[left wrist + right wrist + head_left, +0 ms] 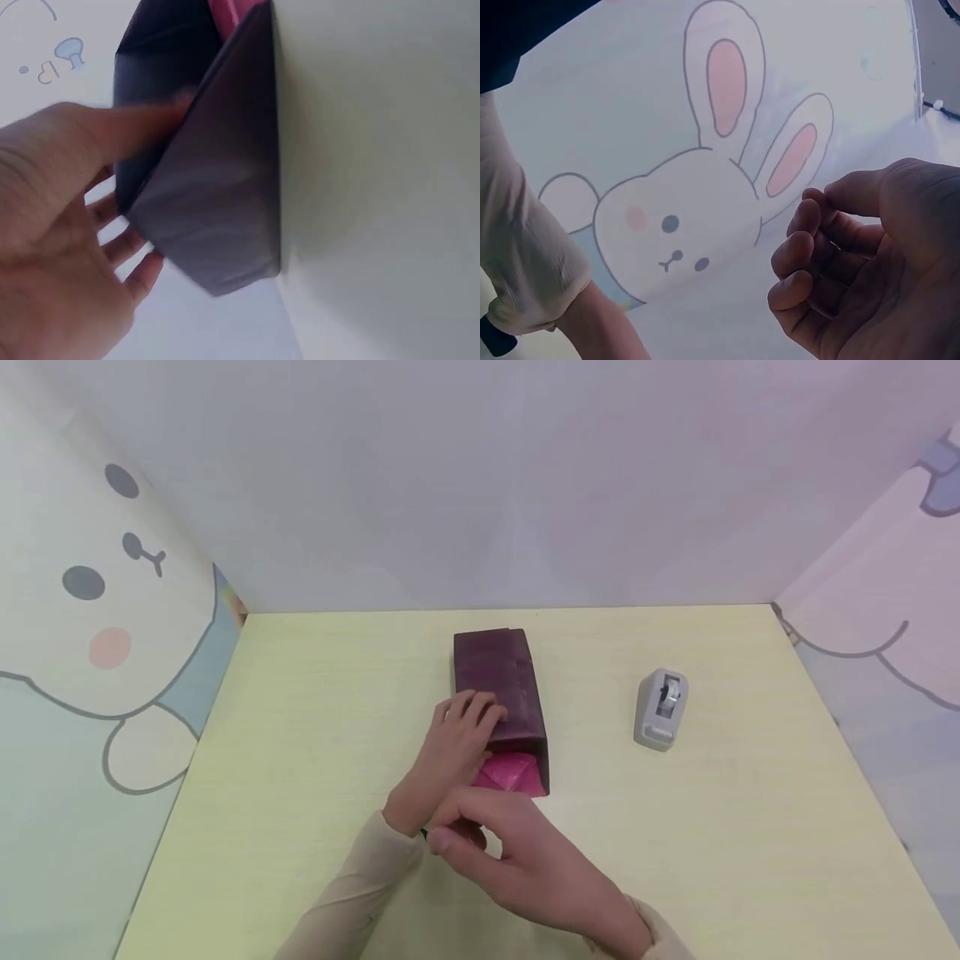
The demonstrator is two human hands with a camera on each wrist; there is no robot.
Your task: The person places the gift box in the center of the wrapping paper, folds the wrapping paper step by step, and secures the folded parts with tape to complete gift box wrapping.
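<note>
A long box-shaped bundle in dark purple wrapping paper (pixel 497 664) lies lengthwise on the table. Its near end gapes, showing a glossy pink creased surface (pixel 513 772) inside; whether that is a box or a lining I cannot tell. My left hand (pixel 453 743) pinches the upper paper at this end, fingers on top. The left wrist view has the left thumb (pixel 142 127) reaching into the paper's opening. Above the near table, in front of the left wrist, hangs my right hand (pixel 525 860). Its fingers (pixel 791 255) are loosely curled, with nothing visible in them.
To the right of the bundle stands a grey tape dispenser (pixel 660 710) with a roll in it. The pale yellow table (pixel 750 777) meets a plain back wall (pixel 510 485). Printed cartoon panels (pixel 112 568) flank it on both sides.
</note>
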